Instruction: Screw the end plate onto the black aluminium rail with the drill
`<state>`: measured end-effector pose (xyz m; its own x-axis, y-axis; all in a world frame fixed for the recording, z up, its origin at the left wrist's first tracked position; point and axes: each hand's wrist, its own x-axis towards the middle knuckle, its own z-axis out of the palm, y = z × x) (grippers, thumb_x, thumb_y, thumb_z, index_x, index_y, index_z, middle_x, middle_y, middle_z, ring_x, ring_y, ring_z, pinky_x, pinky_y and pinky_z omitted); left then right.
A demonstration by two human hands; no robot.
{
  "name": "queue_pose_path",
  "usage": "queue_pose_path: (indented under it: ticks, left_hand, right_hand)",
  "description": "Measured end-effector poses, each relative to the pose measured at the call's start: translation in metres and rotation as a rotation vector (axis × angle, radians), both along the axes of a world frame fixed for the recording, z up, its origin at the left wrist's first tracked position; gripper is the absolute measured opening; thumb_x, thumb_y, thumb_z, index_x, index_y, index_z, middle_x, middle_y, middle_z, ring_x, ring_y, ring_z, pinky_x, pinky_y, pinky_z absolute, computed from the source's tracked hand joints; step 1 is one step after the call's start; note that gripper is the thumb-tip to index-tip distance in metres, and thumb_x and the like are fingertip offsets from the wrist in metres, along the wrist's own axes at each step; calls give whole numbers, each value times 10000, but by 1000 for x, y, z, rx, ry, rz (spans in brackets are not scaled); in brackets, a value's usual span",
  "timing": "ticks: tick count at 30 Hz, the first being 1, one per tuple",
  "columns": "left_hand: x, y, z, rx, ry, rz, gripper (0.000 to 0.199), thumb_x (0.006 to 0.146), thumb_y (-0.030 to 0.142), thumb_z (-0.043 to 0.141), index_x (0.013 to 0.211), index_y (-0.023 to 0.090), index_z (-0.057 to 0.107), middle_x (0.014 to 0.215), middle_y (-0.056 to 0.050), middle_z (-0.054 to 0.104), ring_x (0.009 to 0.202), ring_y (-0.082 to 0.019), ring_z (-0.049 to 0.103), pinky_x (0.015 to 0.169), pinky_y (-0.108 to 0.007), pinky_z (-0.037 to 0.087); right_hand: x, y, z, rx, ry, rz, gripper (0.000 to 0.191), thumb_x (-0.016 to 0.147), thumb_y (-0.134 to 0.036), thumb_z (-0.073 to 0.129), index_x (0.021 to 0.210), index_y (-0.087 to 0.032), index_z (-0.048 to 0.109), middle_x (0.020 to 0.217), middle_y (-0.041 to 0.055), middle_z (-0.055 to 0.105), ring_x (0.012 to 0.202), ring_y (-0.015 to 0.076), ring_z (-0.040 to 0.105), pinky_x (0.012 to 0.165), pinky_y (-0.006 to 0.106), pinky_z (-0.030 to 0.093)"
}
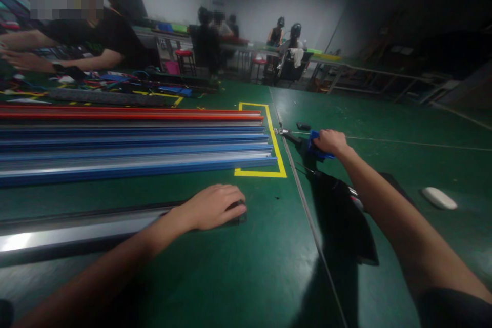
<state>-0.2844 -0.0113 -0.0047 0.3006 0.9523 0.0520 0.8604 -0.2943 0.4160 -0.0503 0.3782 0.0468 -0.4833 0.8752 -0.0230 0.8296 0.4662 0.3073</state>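
Head view: left hand lay palm down over the end of the dark rail, thumb beside the fingers; grip or mere rest, could not tell. Right hand had its fingers curled over the blue object; underside hidden, so firmness of hold also could not be told. Blue rails lay beyond the left fingers, red rail farther still. Thin-shafted tool lay just nearer than the right fingers, white object well to their right.

Risks, judged: with only 1 hand at its end, the dark rail could swivel if pushed off-line. A low sweep of the right forearm could knock the tool. Long rails could scratch if knocked together.

Writing: print on the co-worker's shirt was unreadable. No brand or label legible.
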Motion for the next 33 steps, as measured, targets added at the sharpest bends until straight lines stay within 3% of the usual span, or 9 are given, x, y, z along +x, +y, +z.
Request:
queue_pose_path:
  ticks: [3,7,12,15,18,23,28,33]
  left_hand:
    - [0,-1,1,-2,-7,11,470,1116,473,343,1200,179,699,1160,-86,745,1061,-236,690,960,-436,532]
    - [0,-1,3,3,-10,10,477,1131,410,294,1251,173,690,1250,-96,749,1145,-234,691,1037,-437,515]
    - [0,0,2,9,11,25,480,1130,400,282,1215,172,695,1201,-96,751,1104,-234,691,1008,-413,515]
    - [1,0,1,1,16,30,473,1128,413,295,1170,168,697,1129,-91,747,1046,-231,685,952,-397,518]
    - [1,0,1,9,20,21,467,1126,415,304,1131,167,700,1101,-92,738,1009,-230,675,922,-393,516]
    - [-1,0,0,9,-11,28,468,1121,437,316,1144,172,700,1102,-95,732,1001,-231,671,909,-390,515]
    - [0,-1,3,-19,8,30,460,1109,482,344,1147,179,688,1094,-87,709,994,-229,661,889,-380,506]
    - [0,-5,8,-42,67,1,477,970,621,587,1168,195,669,1084,-80,687,986,-256,655,872,-386,503]
  right_hand:
    - [-4,-28,9,55,31,7,459,1058,-321,407,1167,-42,755,1238,281,730,1105,379,727,851,397,543]
    - [-5,-106,11,127,201,203,348,1042,-296,447,1058,-102,737,1102,210,756,939,300,723,725,326,493]
    - [1,-219,-18,-104,322,601,194,1015,-254,521,959,-156,679,962,123,715,805,225,647,624,305,383]
    - [0,-260,-43,-237,337,735,169,1018,-236,532,929,-155,650,885,100,684,744,204,600,613,313,347]
    - [-4,-277,-65,-289,392,783,157,1013,-218,527,915,-158,635,870,93,673,731,194,576,620,313,337]
    - [-4,-280,-86,-282,537,791,152,1004,-238,508,933,-164,620,876,94,659,738,197,561,628,307,345]
    - [1,-276,-91,-350,572,828,134,991,-249,523,916,-172,604,850,70,647,705,174,539,618,287,347]
    - [2,-274,-92,-379,589,840,152,1004,-260,510,936,-166,608,865,72,648,701,169,546,622,284,351]
